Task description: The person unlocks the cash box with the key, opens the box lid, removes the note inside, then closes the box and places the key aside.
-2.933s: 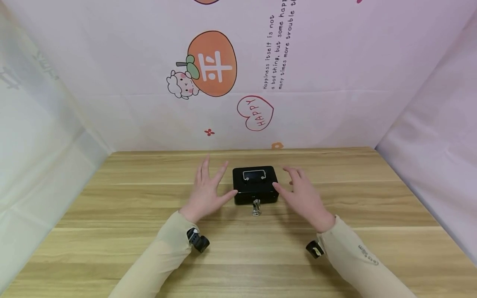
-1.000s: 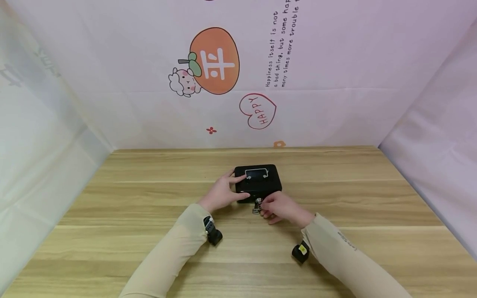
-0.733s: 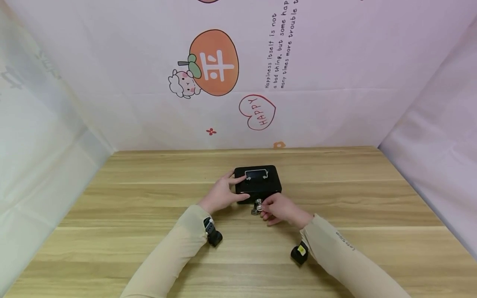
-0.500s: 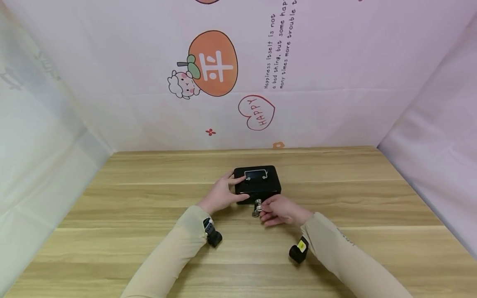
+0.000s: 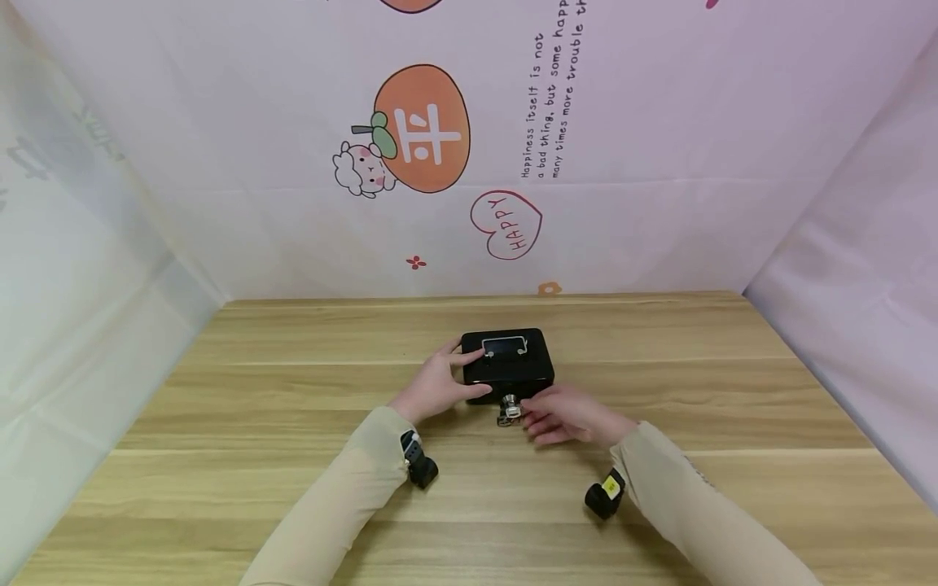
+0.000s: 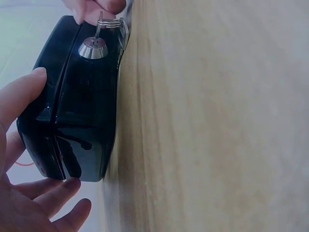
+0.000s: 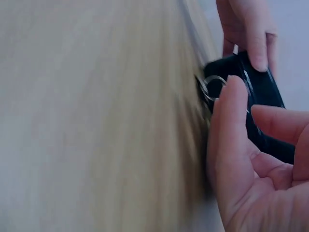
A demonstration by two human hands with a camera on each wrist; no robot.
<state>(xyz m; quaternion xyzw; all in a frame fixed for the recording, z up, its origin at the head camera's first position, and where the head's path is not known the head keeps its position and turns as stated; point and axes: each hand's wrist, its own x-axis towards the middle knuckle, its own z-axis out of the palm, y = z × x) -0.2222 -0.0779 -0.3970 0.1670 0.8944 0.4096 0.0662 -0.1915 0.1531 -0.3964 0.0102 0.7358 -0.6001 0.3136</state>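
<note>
A black metal cash box (image 5: 541,362) with a wire handle (image 5: 503,338) on its lid stands on the table. My left hand (image 5: 434,384) holds its left end, thumb at the front edge and a finger on the lid. From the silver lock (image 6: 93,50) on the front sticks a key (image 6: 100,21), with a ring (image 6: 112,22) and a second key hanging from it. Just right of the keys is my right hand (image 5: 575,415). Its thumb and forefinger are spread apart in the right wrist view, fingertips close beside the ring, holding nothing.
The wood-grain table (image 5: 293,456) reaches back to a printed white cloth (image 5: 637,163). Cloth sides rise at left and right. A small black camera is strapped on each wrist.
Both hands have come in to the box since the earliest frame. The right hand pinched the key at the lock and turned it, then let go and drew slightly right. The left hand stays put.
</note>
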